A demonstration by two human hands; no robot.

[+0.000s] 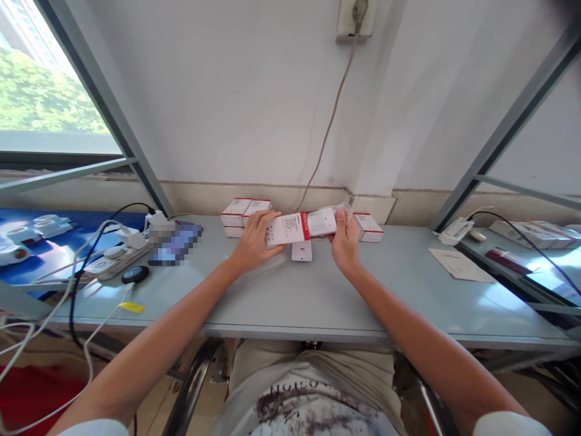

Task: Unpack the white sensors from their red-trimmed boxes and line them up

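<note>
My left hand (256,241) is wrapped round a white and red printed box (287,229), held above the middle of the grey table. A white device (322,221) in clear plastic lies at the box's right end, partly hidden by it or inside it; I cannot tell which. My right hand (345,241) grips the device's right end, thumb on top. Below the box, a flat white piece with a small red mark (302,251) rests on the table.
Red-edged white boxes (236,212) are stacked at the back left, and another box (369,227) sits right of my right hand. A phone (175,244), power strip (111,260), black round device (135,275) and cables lie left. A paper (460,265) lies right.
</note>
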